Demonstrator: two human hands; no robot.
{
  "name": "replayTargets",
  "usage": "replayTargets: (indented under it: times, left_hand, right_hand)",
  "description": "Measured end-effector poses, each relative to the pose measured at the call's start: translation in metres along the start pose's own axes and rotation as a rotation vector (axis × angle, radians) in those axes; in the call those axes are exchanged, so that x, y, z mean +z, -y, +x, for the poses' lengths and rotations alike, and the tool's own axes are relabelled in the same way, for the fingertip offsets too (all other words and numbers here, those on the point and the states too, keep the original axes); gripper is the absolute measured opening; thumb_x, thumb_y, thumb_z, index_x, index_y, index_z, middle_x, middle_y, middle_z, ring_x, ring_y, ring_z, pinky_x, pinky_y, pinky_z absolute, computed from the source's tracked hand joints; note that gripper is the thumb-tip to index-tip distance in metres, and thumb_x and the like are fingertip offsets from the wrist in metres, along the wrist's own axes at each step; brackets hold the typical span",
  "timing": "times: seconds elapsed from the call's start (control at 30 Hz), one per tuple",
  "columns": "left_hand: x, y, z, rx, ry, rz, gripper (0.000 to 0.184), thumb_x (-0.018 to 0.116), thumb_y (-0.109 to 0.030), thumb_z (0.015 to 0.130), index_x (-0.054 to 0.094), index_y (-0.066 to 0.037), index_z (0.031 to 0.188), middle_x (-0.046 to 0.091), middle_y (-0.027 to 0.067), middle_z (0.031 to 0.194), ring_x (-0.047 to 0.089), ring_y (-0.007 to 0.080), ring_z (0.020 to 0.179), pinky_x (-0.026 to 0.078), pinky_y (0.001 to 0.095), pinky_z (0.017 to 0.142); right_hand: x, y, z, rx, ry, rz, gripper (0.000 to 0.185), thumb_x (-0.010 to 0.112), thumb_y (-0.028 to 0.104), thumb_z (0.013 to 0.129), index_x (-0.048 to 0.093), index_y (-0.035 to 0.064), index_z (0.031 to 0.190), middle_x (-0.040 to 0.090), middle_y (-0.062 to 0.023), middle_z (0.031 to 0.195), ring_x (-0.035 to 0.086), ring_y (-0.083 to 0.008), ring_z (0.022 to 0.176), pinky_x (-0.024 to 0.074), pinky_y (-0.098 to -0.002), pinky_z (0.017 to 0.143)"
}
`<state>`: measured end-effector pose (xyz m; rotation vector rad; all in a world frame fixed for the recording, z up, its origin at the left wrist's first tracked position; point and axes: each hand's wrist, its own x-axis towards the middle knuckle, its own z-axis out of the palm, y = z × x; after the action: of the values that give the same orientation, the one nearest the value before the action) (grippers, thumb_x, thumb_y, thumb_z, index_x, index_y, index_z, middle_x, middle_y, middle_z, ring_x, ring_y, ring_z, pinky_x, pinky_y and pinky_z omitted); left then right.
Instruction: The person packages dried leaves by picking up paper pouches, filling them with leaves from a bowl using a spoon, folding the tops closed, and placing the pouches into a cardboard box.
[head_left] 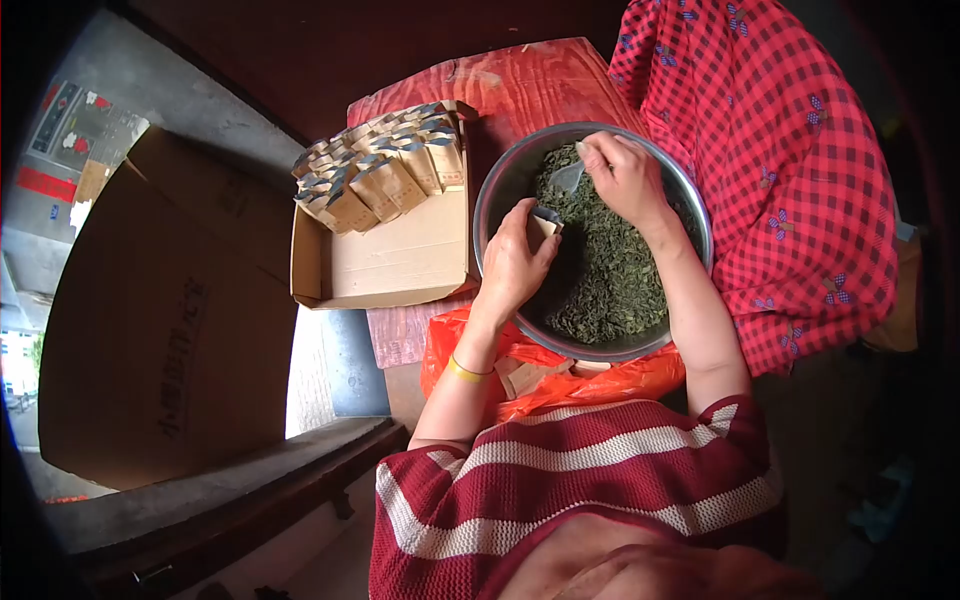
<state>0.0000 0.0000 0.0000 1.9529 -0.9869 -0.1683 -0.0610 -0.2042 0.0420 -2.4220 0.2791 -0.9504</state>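
Note:
A wide metal basin (487, 215) holds dark green dried leaves (615, 270). Over its left side, my left hand (518, 255) is closed around a small brown paper bag (543, 224) whose dark-lined mouth faces up. My right hand (625, 175) grips a clear plastic scoop (567, 178) above the leaves near the far rim. The scoop's bowl points left, a short way from the bag; how much it carries I cannot make out. Left of the basin, a shallow cardboard box (400, 270) has several upright brown paper bags (385, 185) packed toward its far end.
The basin and box rest on a worn red wooden table (540, 85). An orange plastic bag (450, 345) with brown paper pieces lies between basin and my body. Red checked cloth (790, 190) drapes on the right; a large cardboard sheet (160, 320) stands at left.

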Motion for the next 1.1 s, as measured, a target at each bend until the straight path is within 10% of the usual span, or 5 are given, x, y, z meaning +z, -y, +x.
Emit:
replayTargets:
  times: [0.23, 0.33, 0.53, 0.6, 1.1]
  left_hand:
    - [-0.003, 0.001, -0.001, -0.03, -0.054, -0.064, 0.053, 0.074, -0.007, 0.083, 0.051, -0.001, 0.131, 0.06, 0.0073, 0.079, 0.056, 0.0132, 0.069, 0.049, 0.0294, 0.066]
    - [-0.01, -0.006, -0.001, -0.121, 0.003, -0.138, 0.059, 0.073, -0.016, 0.082, 0.048, 0.0, 0.133, 0.06, 0.0256, 0.121, 0.059, 0.0405, 0.113, 0.049, 0.0424, 0.094]
    - [-0.005, -0.003, 0.0, -0.109, 0.007, -0.113, 0.058, 0.073, -0.017, 0.082, 0.049, 0.0, 0.133, 0.061, 0.0252, 0.121, 0.06, 0.04, 0.113, 0.049, 0.0427, 0.095]
    - [-0.001, 0.001, -0.001, -0.027, -0.072, -0.039, 0.055, 0.074, -0.011, 0.082, 0.052, -0.001, 0.131, 0.064, 0.0119, 0.091, 0.06, 0.0174, 0.077, 0.05, 0.031, 0.073]
    - [-0.008, -0.008, 0.001, -0.109, 0.039, -0.082, 0.061, 0.073, -0.018, 0.082, 0.047, 0.002, 0.133, 0.06, 0.0251, 0.12, 0.06, 0.0398, 0.111, 0.049, 0.0431, 0.095]
  right_hand:
    - [0.039, -0.004, -0.026, 0.004, 0.618, 0.004, 0.018, 0.055, 0.022, 0.092, 0.061, 0.0063, 0.088, 0.068, -0.0197, 0.082, 0.065, -0.0412, 0.084, 0.0503, -0.053, 0.073]
    - [0.034, 0.004, -0.025, 0.019, 0.702, -0.016, 0.016, 0.056, 0.019, 0.091, 0.064, 0.0051, 0.093, 0.068, -0.0177, 0.081, 0.066, -0.0406, 0.081, 0.0507, -0.0479, 0.07]
    - [0.007, -0.007, -0.005, 0.288, 0.461, 0.166, 0.031, 0.054, 0.037, 0.097, 0.064, 0.0078, 0.09, 0.068, -0.009, 0.07, 0.069, -0.0243, 0.069, 0.0514, -0.0398, 0.066]
    - [0.002, -0.013, -0.001, 0.261, 0.324, 0.201, 0.024, 0.056, 0.023, 0.097, 0.062, 0.0013, 0.088, 0.065, -0.0069, 0.069, 0.065, -0.0151, 0.063, 0.0502, -0.0328, 0.06]
    - [-0.007, 0.034, -0.002, -0.361, -0.058, -0.015, 0.016, 0.064, 0.019, 0.091, 0.06, 0.0073, 0.081, 0.062, -0.0078, 0.07, 0.063, -0.0287, 0.069, 0.0497, -0.0399, 0.072]
